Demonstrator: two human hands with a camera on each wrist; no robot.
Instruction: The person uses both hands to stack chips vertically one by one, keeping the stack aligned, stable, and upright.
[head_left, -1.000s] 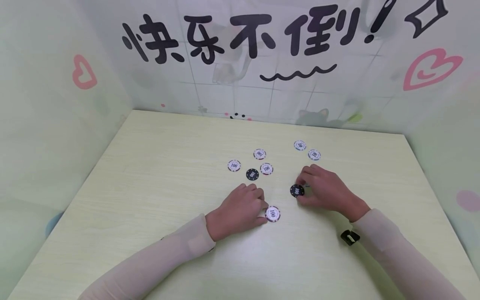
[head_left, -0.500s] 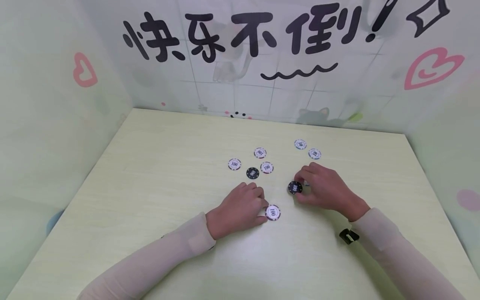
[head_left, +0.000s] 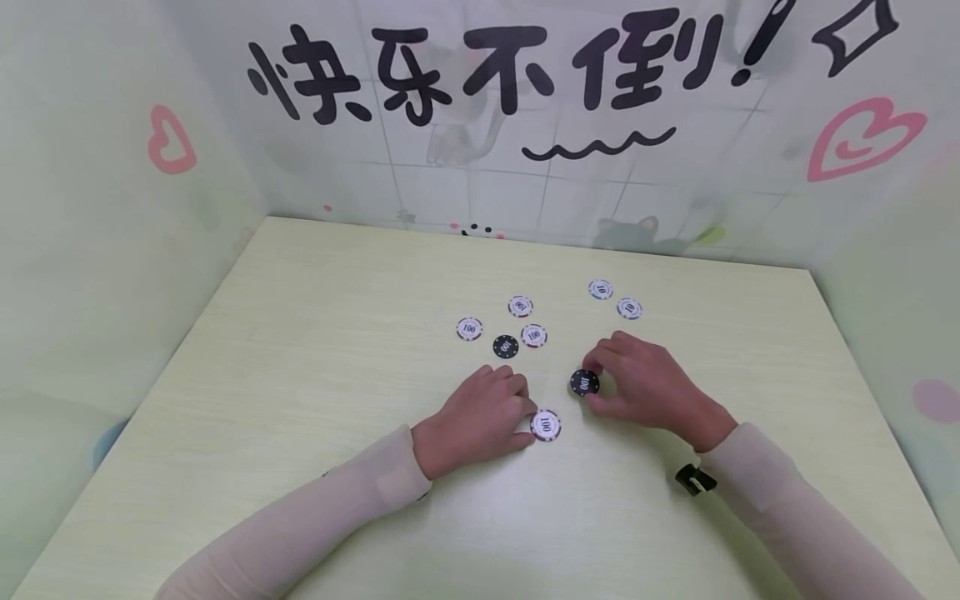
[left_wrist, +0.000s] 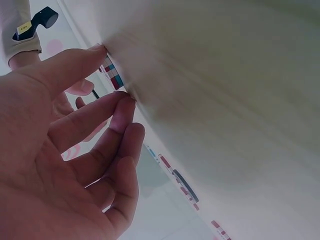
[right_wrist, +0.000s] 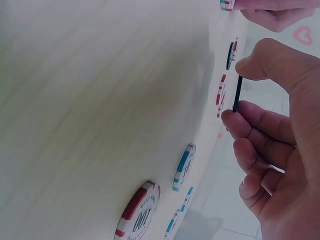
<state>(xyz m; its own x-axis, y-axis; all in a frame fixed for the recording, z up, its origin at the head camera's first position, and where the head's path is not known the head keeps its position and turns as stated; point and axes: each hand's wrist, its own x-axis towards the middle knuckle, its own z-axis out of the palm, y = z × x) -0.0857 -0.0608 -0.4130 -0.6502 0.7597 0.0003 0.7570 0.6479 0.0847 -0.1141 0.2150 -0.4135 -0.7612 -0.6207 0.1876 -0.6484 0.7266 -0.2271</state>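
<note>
My left hand (head_left: pixel 477 421) holds a small stack of poker chips (head_left: pixel 545 425) between thumb and index finger. The top chip is white and marked 100; red and teal edge bands (left_wrist: pixel 114 75) show in the left wrist view. My right hand (head_left: pixel 652 385) pinches a black poker chip (head_left: pixel 584 383) marked 100 by its edges. In the right wrist view that chip (right_wrist: pixel 237 94) appears edge-on, held clear of the table. It is to the right of the stack and a little farther back, apart from it.
Beyond my hands lie another black chip (head_left: pixel 506 347) and several white 100 chips (head_left: pixel 469 329). Two chips marked 10 (head_left: pixel 600 289) lie farther back. A red-edged 100 chip (right_wrist: pixel 139 212) and a teal-edged chip (right_wrist: pixel 184 167) lie near my right hand. Printed curtains (head_left: pixel 480 192) surround the table.
My right hand has carried the black chip slightly left, closer to the stack. My left hand stays on the stack, and the loose chips have not moved.
</note>
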